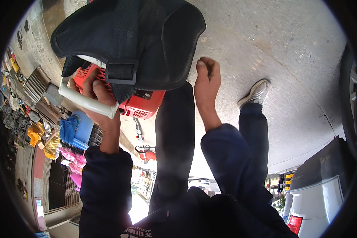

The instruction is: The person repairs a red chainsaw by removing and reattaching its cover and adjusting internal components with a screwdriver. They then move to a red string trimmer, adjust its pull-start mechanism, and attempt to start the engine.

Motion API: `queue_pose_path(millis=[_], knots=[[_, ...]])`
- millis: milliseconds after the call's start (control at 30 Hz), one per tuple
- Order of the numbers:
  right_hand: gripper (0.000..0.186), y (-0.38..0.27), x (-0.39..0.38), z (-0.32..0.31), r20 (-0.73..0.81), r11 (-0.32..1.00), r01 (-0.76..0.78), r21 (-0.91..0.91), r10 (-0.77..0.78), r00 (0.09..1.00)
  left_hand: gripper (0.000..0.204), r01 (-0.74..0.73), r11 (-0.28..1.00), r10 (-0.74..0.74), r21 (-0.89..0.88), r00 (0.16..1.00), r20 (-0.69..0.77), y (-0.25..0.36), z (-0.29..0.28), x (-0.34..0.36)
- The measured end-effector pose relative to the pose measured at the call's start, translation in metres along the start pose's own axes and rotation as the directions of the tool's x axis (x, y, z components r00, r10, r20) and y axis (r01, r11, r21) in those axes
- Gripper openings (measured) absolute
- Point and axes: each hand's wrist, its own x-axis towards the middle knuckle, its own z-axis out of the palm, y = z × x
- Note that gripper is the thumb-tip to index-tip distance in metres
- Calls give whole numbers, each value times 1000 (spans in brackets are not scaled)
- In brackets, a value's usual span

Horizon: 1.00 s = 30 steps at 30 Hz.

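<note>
A red engine unit with vent slots (pixel 143 106) is in front of me at the upper left. A black padded back panel (pixel 176 43) covers much of it, with a wide strap and a black buckle (pixel 121 71). A white tubular frame bar (pixel 85 102) crosses in front of the housing. Behind this bar, my left hand (pixel 107 123) has its fingers bent around the red housing's side; part of the hand is hidden. My right hand (pixel 208 85) hovers just right of the panel, apart from it, fingers curled and thumb near the index finger, with nothing visible in it.
Mixed tools and parts lie along the left, with a light-blue container (pixel 82 127) and pink bags (pixel 77 160). Another red machine (pixel 147 155) stands beyond my legs. My shoe (pixel 256 93) is on the concrete. A vehicle wheel (pixel 353 91) and a white vehicle (pixel 315 202) are at right.
</note>
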Motion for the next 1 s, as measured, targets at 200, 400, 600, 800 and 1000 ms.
queue_pose_path(millis=[200,400,600,800,1000], knots=[[40,36,-69,39,463,702,-613,362,436,772,30,-142,990,141,23,989,49,-10,-4,-3],[44,58,-73,60,488,845,-374,381,160,858,28,-147,989,148,-9,989,27,-8,-3,-3],[40,69,-75,78,450,601,-592,536,390,803,29,-52,997,53,-53,999,12,-5,-1,-6],[40,75,-80,83,471,459,-619,637,405,784,31,-102,994,102,-28,995,15,-9,-2,-4],[41,82,-77,87,504,381,-615,690,356,787,32,-5,985,5,-171,1000,4,-8,2,-8]])
